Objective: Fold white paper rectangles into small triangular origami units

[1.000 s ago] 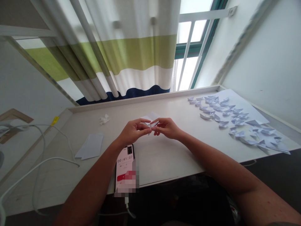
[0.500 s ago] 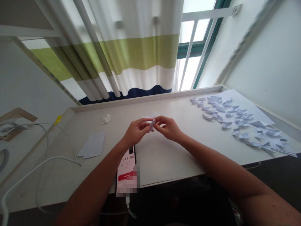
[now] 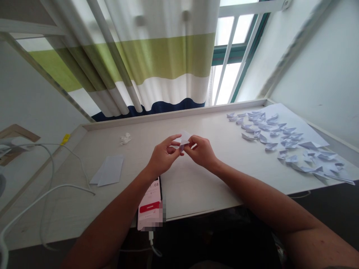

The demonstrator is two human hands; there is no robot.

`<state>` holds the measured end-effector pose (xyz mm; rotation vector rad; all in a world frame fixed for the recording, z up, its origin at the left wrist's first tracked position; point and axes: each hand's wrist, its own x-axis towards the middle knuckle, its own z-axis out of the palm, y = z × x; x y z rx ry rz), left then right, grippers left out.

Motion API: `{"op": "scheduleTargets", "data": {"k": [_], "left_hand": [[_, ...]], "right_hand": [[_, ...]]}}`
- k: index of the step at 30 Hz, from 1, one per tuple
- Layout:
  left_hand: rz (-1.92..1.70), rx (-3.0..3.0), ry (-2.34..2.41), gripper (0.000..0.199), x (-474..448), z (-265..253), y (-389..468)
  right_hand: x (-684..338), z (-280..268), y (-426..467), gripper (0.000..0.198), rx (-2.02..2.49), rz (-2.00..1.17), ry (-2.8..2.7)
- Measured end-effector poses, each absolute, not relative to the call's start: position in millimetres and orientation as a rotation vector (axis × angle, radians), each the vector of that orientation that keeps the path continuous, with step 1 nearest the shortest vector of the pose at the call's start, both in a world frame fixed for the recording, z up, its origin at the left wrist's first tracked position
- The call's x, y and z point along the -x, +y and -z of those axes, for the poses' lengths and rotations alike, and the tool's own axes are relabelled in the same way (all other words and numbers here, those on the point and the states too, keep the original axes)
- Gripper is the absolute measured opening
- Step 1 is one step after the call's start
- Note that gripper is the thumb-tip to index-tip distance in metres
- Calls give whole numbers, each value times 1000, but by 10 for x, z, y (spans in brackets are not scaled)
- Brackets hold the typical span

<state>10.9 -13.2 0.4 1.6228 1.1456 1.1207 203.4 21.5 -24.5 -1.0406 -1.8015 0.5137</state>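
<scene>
Between my two hands, above the middle of the white table (image 3: 179,198), is a small piece of folded white paper (image 3: 183,142). My left hand (image 3: 165,154) pinches it from the left with thumb and fingers. From the other side my right hand (image 3: 201,150) grips it, fingers curled. Parts of the paper are hidden behind the fingertips. Behind the hands, another white sheet (image 3: 183,133) shows partly on the table. Many small folded paper boats (image 3: 260,129) lie spread over the right side.
Blank paper slips (image 3: 110,170) and a crumpled white tissue (image 3: 125,139) lie to the left. A phone (image 3: 150,207) with a plugged cable sits at the front edge, under my left forearm. White cables (image 3: 56,190) loop over the left side. A large white sheet (image 3: 294,123) lies far right.
The folded paper between my hands now shows a wider, more opened flap on top. My right fingers have curled in more. The view has shifted slightly.
</scene>
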Motion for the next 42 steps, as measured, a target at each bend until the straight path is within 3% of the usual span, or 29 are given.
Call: {"op": "scheduleTargets", "data": {"k": [5,20,28,31,42], "left_hand": [[-1142,-1556,1122,54,-110,-19,-122],[-1229,-1134,933,53,-46,-134,-88],[-1243,-1224,987,67,-82,-59,-63],[-1196,-1281,1004,64,-118,-76,-108],[-1049,-1361,966,58,-78,-90,-122]], "right_hand": [[-2034,251,199,5,949,-517,-1825],[-2108,270,218,43,661,-249,-2088],[-2084,230,244,21,611,-776,-1795],[-2071,196,244,32,679,-952,-1675],[-2161,96,207,39,658,-982,-1823]]}}
